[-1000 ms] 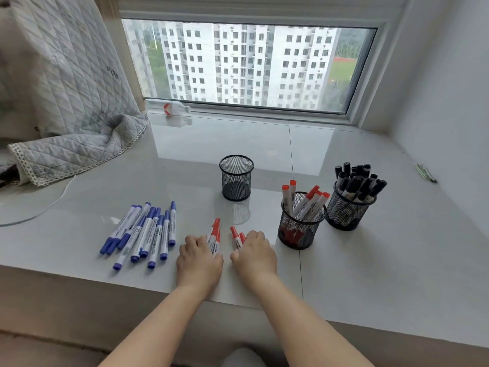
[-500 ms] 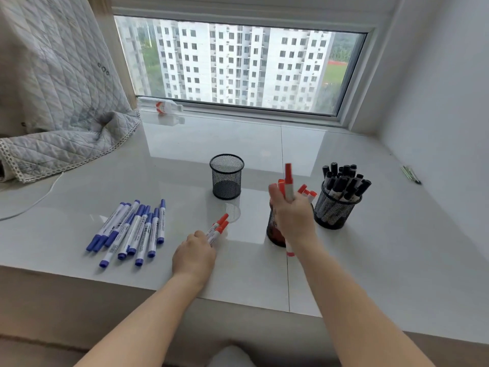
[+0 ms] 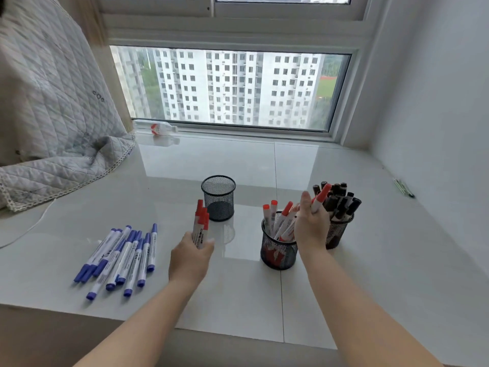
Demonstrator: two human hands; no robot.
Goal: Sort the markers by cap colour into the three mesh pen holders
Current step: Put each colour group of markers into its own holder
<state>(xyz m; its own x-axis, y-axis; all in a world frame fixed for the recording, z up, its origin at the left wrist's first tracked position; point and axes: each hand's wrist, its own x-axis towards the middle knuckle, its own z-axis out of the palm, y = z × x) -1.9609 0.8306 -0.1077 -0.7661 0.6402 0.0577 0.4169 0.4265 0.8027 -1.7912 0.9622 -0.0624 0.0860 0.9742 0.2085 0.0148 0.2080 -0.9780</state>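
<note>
Markers with red caps [image 3: 200,225] are gripped as a small bundle in the left hand [image 3: 191,256], just left of the red-marker holder [image 3: 278,250], caps up and tilted away, long axes near upright, seemingly ready for dropping in. One red-capped marker [image 3: 319,197] is pinched by the right hand [image 3: 311,225] just above that holder, cap slanting up-right. Blue markers [image 3: 120,258] lie flat far left of it, caps mostly towards the person.
</note>
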